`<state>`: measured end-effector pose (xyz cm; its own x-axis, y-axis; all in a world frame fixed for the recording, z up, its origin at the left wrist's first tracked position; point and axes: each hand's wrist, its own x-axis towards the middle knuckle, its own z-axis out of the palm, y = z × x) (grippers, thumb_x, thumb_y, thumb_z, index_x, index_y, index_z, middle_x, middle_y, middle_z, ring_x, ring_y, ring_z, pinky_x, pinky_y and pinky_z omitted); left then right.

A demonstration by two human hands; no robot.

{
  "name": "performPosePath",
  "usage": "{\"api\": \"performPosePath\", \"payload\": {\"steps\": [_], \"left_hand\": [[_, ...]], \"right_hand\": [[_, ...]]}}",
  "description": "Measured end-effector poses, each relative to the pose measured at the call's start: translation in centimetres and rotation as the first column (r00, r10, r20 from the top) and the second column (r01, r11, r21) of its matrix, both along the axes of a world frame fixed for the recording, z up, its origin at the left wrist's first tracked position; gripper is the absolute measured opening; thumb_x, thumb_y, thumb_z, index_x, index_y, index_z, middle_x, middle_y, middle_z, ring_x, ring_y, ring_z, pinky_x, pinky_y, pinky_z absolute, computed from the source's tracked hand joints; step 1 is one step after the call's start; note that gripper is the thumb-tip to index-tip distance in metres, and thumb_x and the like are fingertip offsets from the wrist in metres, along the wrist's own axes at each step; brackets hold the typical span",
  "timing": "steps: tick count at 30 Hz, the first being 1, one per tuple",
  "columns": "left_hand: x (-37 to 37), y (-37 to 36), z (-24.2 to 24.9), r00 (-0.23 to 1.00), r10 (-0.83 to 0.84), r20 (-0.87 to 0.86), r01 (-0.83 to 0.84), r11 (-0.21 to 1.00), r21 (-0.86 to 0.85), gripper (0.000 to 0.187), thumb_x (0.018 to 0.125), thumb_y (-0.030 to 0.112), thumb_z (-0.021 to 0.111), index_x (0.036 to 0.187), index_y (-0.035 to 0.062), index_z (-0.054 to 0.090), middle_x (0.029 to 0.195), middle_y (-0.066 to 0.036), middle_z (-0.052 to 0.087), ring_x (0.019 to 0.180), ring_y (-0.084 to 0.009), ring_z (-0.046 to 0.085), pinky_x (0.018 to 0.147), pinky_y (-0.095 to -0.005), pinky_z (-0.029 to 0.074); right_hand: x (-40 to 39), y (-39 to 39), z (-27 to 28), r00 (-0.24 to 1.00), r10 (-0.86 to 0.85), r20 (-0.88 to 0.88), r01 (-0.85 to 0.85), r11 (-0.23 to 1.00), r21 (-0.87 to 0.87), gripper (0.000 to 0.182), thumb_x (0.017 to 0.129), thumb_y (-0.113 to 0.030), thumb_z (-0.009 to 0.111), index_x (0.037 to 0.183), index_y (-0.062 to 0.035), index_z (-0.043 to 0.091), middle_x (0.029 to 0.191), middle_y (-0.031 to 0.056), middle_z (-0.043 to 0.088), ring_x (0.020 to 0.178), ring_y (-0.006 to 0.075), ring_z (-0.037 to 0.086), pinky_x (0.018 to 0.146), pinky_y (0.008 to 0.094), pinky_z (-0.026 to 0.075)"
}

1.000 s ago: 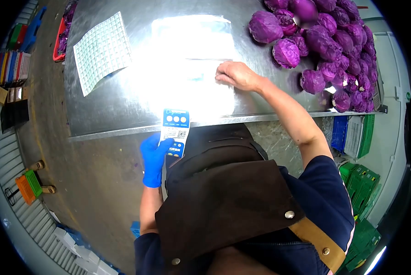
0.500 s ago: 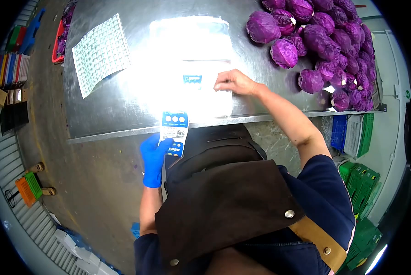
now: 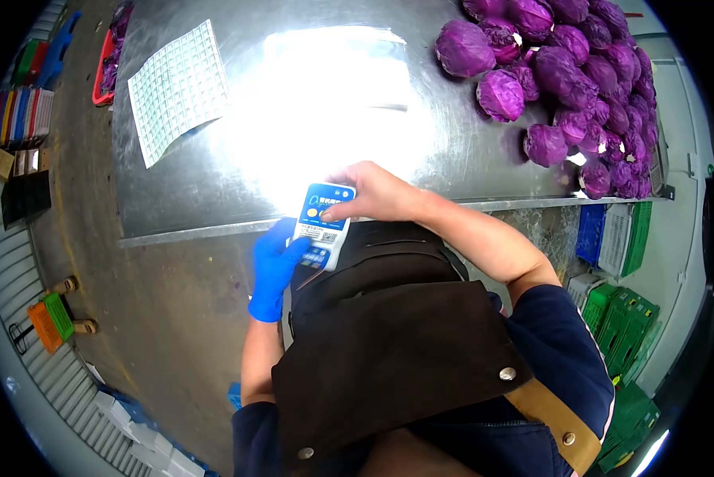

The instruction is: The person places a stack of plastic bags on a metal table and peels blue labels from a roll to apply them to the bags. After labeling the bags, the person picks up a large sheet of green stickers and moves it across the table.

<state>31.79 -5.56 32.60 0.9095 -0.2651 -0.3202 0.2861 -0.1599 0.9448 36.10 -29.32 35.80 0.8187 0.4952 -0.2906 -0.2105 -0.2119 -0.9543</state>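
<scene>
A strip of blue-and-white printed labels point(image 3: 319, 230) hangs between my hands at the table's near edge, in front of the dark apron. My left hand point(image 3: 271, 266), in a blue glove, grips the lower part of the strip, thumb on its face. My bare right hand point(image 3: 379, 193) pinches the top label by its right side, thumb on the front and fingers behind. Beyond the hands, clear plastic bags point(image 3: 389, 67) lie flat on the steel table point(image 3: 162, 203), partly washed out by glare.
Red cabbages point(image 3: 568, 75) are heaped at the table's right. A printed grid sheet point(image 3: 178, 91) lies at the left with a lifted edge. Green crates point(image 3: 623, 322) stand right of me. A red crate point(image 3: 101, 79) is beyond the table's left side.
My right hand has come from the table back to the label strip and now holds its top. The strip has shifted slightly right. The blue label on the table no longer shows.
</scene>
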Motion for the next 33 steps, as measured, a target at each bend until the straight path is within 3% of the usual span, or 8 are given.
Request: {"api": "performPosePath", "payload": {"steps": [3, 6, 10, 12, 13, 19, 23, 33], "left_hand": [[0.9, -2.6, 1.1, 0.993, 0.096, 0.072, -0.095, 0.995, -0.007, 0.018, 0.087, 0.016, 0.064, 0.096, 0.0005, 0.066, 0.082, -0.003, 0.064, 0.081, -0.0112, 0.058, 0.072, -0.0253, 0.046], [1.1, -3.0, 0.7, 0.986, 0.166, 0.010, -0.166, 0.975, 0.146, 0.018, 0.087, 0.018, 0.065, 0.087, -0.0001, 0.064, 0.075, -0.002, 0.061, 0.071, -0.0085, 0.052, 0.062, -0.0272, 0.043], [0.4, -1.8, -0.2, 0.992, 0.096, -0.076, -0.053, 0.893, 0.447, 0.019, 0.084, 0.017, 0.069, 0.084, -0.0017, 0.064, 0.074, -0.003, 0.062, 0.063, -0.0080, 0.050, 0.057, -0.0279, 0.041], [-0.9, -0.3, -0.7, 0.992, 0.057, -0.115, -0.030, 0.974, 0.224, 0.020, 0.083, 0.016, 0.068, 0.092, -0.0026, 0.066, 0.080, -0.005, 0.065, 0.068, -0.0088, 0.056, 0.062, -0.0259, 0.045], [-1.4, 0.7, -1.3, 0.986, 0.052, -0.161, -0.020, 0.981, 0.194, 0.021, 0.083, 0.015, 0.067, 0.094, -0.0028, 0.066, 0.081, -0.006, 0.066, 0.070, -0.0091, 0.058, 0.063, -0.0255, 0.046], [-1.1, 1.2, -0.2, 0.955, 0.255, -0.153, -0.238, 0.964, 0.121, 0.022, 0.083, 0.012, 0.065, 0.099, -0.0034, 0.067, 0.087, -0.006, 0.067, 0.077, -0.0104, 0.060, 0.068, -0.0249, 0.047], [-0.8, 1.1, -0.2, 0.952, 0.277, -0.128, -0.271, 0.961, 0.063, 0.023, 0.083, 0.011, 0.065, 0.101, -0.0034, 0.067, 0.088, -0.006, 0.068, 0.077, -0.0107, 0.060, 0.069, -0.0250, 0.047], [-0.4, 1.1, -0.5, 0.947, 0.304, -0.105, -0.303, 0.953, 0.027, 0.025, 0.083, 0.010, 0.064, 0.104, -0.0030, 0.066, 0.091, -0.006, 0.067, 0.080, -0.0116, 0.060, 0.071, -0.0256, 0.047]], "right_hand": [[-1.0, 0.9, 1.1, 0.995, -0.057, 0.077, 0.060, 0.997, -0.045, 0.033, 0.083, -0.016, 0.070, 0.112, -0.0020, 0.062, 0.083, 0.0127, 0.069, 0.067, 0.0225, 0.067, 0.065, 0.0328, 0.053], [-2.0, 1.8, -0.1, 0.921, -0.033, 0.388, 0.143, 0.956, -0.258, 0.026, 0.085, -0.018, 0.067, 0.106, -0.0032, 0.064, 0.083, 0.0167, 0.067, 0.066, 0.0308, 0.065, 0.063, 0.0348, 0.052], [-0.8, 0.3, -0.8, 0.888, 0.141, 0.438, 0.102, 0.868, -0.486, 0.020, 0.086, -0.023, 0.065, 0.098, -0.0070, 0.065, 0.079, 0.0154, 0.065, 0.070, 0.0330, 0.064, 0.064, 0.0365, 0.051], [1.7, -1.7, -2.4, 0.901, -0.105, 0.420, 0.223, 0.944, -0.242, 0.022, 0.087, -0.027, 0.064, 0.098, -0.0078, 0.066, 0.074, 0.0139, 0.064, 0.067, 0.0280, 0.065, 0.064, 0.0351, 0.051], [3.4, -3.1, -3.1, 0.910, -0.150, 0.386, 0.310, 0.865, -0.394, 0.026, 0.087, -0.029, 0.062, 0.101, -0.0077, 0.066, 0.074, 0.0130, 0.065, 0.069, 0.0270, 0.065, 0.065, 0.0350, 0.051], [5.1, -2.9, -9.6, 0.813, 0.335, 0.476, 0.189, 0.622, -0.760, 0.061, 0.074, -0.034, 0.073, 0.126, -0.0155, 0.050, 0.099, 0.0103, 0.059, 0.087, 0.0285, 0.062, 0.072, 0.0396, 0.051], [3.0, -2.6, -7.7, 0.705, 0.060, 0.707, 0.516, 0.640, -0.569, 0.069, 0.069, -0.030, 0.077, 0.130, -0.0176, 0.046, 0.121, 0.0116, 0.051, 0.098, 0.0324, 0.059, 0.076, 0.0400, 0.052], [1.9, -9.2, -10.8, 0.747, 0.362, 0.558, 0.146, 0.730, -0.668, 0.023, 0.079, -0.028, 0.069, 0.093, -0.0102, 0.066, 0.093, 0.0039, 0.062, 0.092, 0.0260, 0.058, 0.077, 0.0368, 0.047]]}}
